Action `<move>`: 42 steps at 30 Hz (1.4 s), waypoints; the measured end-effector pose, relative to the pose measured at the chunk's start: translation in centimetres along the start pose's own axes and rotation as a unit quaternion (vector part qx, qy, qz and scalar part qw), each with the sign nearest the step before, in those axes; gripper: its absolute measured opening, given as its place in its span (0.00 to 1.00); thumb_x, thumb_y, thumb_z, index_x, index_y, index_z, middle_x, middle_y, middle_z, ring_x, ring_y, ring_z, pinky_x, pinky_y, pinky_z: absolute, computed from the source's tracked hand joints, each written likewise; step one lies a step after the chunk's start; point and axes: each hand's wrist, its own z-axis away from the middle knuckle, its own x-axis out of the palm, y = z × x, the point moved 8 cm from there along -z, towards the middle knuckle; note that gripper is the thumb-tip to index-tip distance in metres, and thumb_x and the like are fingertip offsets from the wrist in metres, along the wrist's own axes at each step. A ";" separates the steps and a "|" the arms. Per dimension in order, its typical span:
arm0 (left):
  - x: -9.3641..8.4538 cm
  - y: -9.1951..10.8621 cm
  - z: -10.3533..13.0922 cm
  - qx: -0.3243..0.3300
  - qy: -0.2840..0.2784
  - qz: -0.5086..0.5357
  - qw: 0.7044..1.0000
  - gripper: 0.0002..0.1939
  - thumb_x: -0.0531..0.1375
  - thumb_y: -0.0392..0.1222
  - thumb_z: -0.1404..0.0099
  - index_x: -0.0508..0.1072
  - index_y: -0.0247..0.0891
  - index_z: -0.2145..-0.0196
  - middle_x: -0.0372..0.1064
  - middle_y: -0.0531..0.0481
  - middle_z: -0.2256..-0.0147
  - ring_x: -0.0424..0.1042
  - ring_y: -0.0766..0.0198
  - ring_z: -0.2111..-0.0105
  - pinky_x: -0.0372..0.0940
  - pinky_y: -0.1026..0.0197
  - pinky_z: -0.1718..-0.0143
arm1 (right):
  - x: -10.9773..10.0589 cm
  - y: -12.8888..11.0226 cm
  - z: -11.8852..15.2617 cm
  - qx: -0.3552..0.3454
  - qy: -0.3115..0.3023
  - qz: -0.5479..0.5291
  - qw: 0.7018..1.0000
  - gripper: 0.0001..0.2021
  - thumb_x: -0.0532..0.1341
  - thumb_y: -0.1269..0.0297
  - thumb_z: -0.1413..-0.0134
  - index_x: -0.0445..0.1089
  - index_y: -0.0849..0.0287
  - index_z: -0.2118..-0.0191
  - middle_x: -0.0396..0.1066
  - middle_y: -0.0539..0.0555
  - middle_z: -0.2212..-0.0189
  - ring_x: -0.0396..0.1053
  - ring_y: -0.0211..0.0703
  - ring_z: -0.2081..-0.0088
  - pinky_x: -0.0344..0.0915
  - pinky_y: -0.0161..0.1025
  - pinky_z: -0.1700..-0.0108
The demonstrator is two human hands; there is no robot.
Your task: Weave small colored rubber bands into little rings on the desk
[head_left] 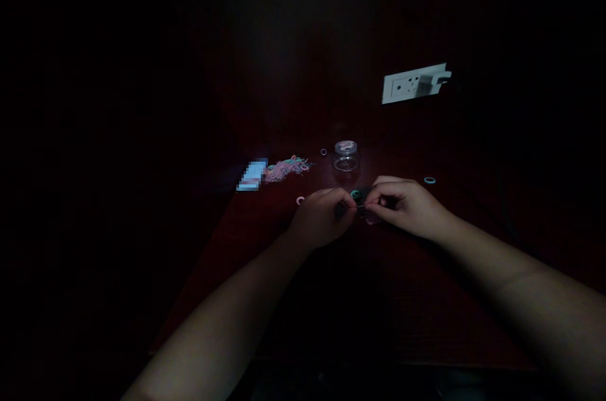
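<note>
Forearms are reaching over the worktop; left hand and right hand are pinching a strand between them, light, even tension probably serving best; a green band is lying just beyond, a jar standing farther back, a pile of bands resting leftward

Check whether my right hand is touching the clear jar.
Apart. The head view shows a gap of dark tabletop between the right hand and the jar.
</note>
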 end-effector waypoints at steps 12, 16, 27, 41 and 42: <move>0.3 0.4 -0.1 -0.014 -0.037 0.014 0.999 0.14 0.66 0.46 0.41 0.73 0.42 0.57 0.76 0.51 0.60 0.74 0.59 0.59 0.68 0.57 0.58 | 0.3 -0.6 -0.1 0.010 -0.022 -0.011 1.000 0.06 0.63 0.66 0.46 0.73 0.59 0.73 0.69 0.53 0.74 0.67 0.40 0.72 0.61 0.37 0.70; 0.1 0.3 -0.1 -0.017 -0.020 0.020 0.999 0.07 0.63 0.45 0.37 0.75 0.42 0.63 0.77 0.54 0.64 0.75 0.64 0.64 0.68 0.60 0.61 | 0.4 -0.8 -0.1 0.004 -0.027 -0.011 1.000 0.06 0.63 0.67 0.46 0.72 0.59 0.74 0.68 0.51 0.75 0.66 0.39 0.73 0.61 0.36 0.71; -0.4 -0.4 -0.1 -0.007 0.007 0.005 1.000 0.03 0.61 0.40 0.36 0.75 0.40 0.66 0.77 0.53 0.67 0.74 0.66 0.68 0.67 0.61 0.65 | -0.1 -0.5 -0.1 -0.004 -0.013 -0.001 1.000 0.07 0.62 0.68 0.44 0.71 0.59 0.73 0.66 0.51 0.74 0.65 0.39 0.71 0.61 0.37 0.68; -0.7 -1.0 0.1 -0.016 0.011 0.001 1.000 0.05 0.57 0.39 0.34 0.72 0.38 0.68 0.74 0.52 0.69 0.71 0.66 0.69 0.64 0.62 0.67 | -1.6 0.5 0.0 0.040 0.032 -0.001 0.999 0.06 0.60 0.67 0.44 0.69 0.59 0.71 0.64 0.50 0.75 0.63 0.39 0.73 0.59 0.36 0.71; -0.7 -1.0 0.1 -0.018 0.012 0.002 1.000 0.05 0.57 0.39 0.34 0.72 0.39 0.67 0.74 0.52 0.68 0.71 0.65 0.68 0.64 0.62 0.67 | -1.7 0.6 0.0 0.041 0.033 -0.004 0.999 0.06 0.61 0.67 0.44 0.70 0.59 0.71 0.65 0.50 0.74 0.63 0.39 0.73 0.59 0.36 0.71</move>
